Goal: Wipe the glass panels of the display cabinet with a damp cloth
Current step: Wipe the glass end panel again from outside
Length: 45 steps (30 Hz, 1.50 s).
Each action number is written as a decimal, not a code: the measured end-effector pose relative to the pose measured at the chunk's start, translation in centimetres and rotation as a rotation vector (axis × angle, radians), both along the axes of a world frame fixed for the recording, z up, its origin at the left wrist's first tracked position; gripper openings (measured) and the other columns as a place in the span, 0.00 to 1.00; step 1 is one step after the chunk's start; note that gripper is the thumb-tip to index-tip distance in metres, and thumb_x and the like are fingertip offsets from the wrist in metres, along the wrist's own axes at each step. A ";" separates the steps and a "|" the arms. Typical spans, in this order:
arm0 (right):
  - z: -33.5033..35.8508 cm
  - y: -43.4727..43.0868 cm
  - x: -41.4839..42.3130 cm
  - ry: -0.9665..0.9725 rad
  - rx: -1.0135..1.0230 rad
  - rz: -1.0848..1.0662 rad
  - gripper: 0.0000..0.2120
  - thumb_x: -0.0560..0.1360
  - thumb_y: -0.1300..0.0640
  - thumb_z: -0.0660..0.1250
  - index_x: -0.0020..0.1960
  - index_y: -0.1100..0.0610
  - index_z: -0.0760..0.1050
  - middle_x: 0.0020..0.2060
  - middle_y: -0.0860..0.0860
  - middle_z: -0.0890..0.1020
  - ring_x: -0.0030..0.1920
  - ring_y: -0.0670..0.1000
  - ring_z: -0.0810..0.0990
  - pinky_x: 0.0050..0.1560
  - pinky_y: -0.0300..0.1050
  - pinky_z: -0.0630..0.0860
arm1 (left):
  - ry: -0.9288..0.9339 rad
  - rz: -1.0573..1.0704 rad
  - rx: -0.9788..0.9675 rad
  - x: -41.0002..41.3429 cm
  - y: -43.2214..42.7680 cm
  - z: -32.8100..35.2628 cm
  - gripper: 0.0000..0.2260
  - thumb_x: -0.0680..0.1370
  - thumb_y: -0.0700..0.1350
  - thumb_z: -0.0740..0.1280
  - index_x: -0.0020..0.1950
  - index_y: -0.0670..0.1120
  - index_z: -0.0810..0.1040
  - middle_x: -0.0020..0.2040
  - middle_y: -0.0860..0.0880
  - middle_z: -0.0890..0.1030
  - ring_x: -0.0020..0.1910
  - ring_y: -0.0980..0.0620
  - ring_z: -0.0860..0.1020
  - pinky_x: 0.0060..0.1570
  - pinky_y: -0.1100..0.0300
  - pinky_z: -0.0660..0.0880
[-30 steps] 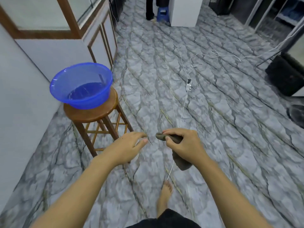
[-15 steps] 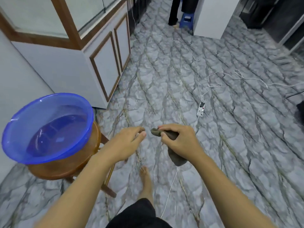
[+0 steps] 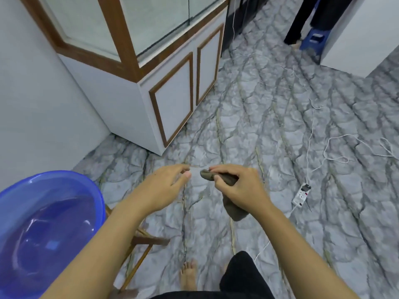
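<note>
Head view shows the left hand [image 3: 166, 188] with relaxed fingers holding nothing, and just right of it the right hand [image 3: 241, 190] curled round the dark cloth [image 3: 235, 210], whose upper end points left while its length hangs down over the floor [image 3: 280, 126].

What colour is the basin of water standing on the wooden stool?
Translucent blue; the basin shows in the head view, at lower left.

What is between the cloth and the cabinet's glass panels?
In the head view, only bare floor and the cabinet's lower doors lie between the cloth in the right hand and the glass panels.
</note>
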State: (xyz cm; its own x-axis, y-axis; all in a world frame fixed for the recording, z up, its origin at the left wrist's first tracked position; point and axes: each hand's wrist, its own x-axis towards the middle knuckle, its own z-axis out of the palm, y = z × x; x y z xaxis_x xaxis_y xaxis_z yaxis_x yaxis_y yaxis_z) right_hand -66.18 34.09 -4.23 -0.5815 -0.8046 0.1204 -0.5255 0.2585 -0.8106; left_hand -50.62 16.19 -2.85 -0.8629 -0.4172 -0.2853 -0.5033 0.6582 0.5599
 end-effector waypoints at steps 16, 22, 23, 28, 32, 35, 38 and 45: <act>2.6 -22.4 -19.0 0.038 -0.036 0.704 0.10 0.75 0.55 0.71 0.55 0.52 0.87 0.52 0.41 0.87 0.55 0.35 0.82 0.60 0.30 0.75 | 0.080 0.648 0.015 -12.1 -7.8 1.2 0.17 0.87 0.57 0.53 0.68 0.53 0.76 0.66 0.54 0.78 0.61 0.56 0.74 0.56 0.60 0.67; 2.7 -31.2 -18.2 0.066 -0.098 0.924 0.10 0.75 0.55 0.70 0.54 0.53 0.87 0.50 0.38 0.84 0.54 0.33 0.81 0.58 0.27 0.74 | 0.041 0.863 0.008 -11.1 -10.8 1.5 0.21 0.86 0.60 0.52 0.71 0.52 0.74 0.69 0.51 0.77 0.66 0.53 0.74 0.65 0.51 0.72; 2.6 -32.6 -17.7 0.064 -0.109 0.951 0.11 0.75 0.55 0.70 0.55 0.53 0.87 0.50 0.38 0.84 0.54 0.32 0.81 0.58 0.27 0.73 | 0.037 0.890 0.006 -10.7 -11.7 1.4 0.21 0.86 0.60 0.52 0.72 0.53 0.73 0.70 0.52 0.76 0.67 0.53 0.74 0.65 0.52 0.71; 1.9 -40.5 -15.0 0.022 -0.110 1.047 0.09 0.75 0.59 0.72 0.54 0.54 0.87 0.51 0.40 0.85 0.56 0.37 0.82 0.60 0.30 0.75 | 0.040 0.984 -0.028 -8.5 -17.8 0.9 0.22 0.86 0.59 0.52 0.75 0.52 0.71 0.73 0.52 0.74 0.70 0.53 0.71 0.62 0.59 0.65; 2.0 -48.2 -11.8 0.031 -0.129 1.076 0.08 0.76 0.61 0.73 0.53 0.54 0.87 0.50 0.38 0.84 0.55 0.33 0.81 0.59 0.26 0.72 | 0.045 1.011 -0.036 -6.1 -24.3 1.5 0.22 0.86 0.58 0.53 0.75 0.51 0.72 0.73 0.52 0.74 0.70 0.53 0.71 0.64 0.59 0.66; 2.5 -53.5 -9.4 0.025 -0.151 1.074 0.08 0.76 0.61 0.73 0.53 0.54 0.87 0.50 0.39 0.85 0.55 0.34 0.81 0.59 0.26 0.72 | 0.014 1.012 -0.049 -3.9 -29.3 2.4 0.22 0.86 0.59 0.52 0.75 0.52 0.71 0.73 0.52 0.74 0.71 0.53 0.71 0.65 0.58 0.66; 3.0 -58.3 -7.6 0.010 -0.155 1.075 0.08 0.75 0.62 0.74 0.53 0.55 0.87 0.51 0.43 0.86 0.55 0.37 0.82 0.59 0.27 0.73 | 0.014 1.023 -0.054 -1.8 -34.2 2.8 0.22 0.86 0.60 0.52 0.75 0.53 0.72 0.72 0.52 0.75 0.70 0.52 0.71 0.69 0.52 0.68; 2.7 -67.9 -4.5 -0.032 -0.191 1.052 0.10 0.74 0.59 0.71 0.53 0.55 0.87 0.52 0.45 0.87 0.55 0.38 0.83 0.61 0.34 0.76 | 0.064 1.027 -0.084 1.1 -45.5 3.2 0.22 0.86 0.59 0.53 0.74 0.50 0.73 0.72 0.52 0.75 0.69 0.52 0.72 0.66 0.57 0.68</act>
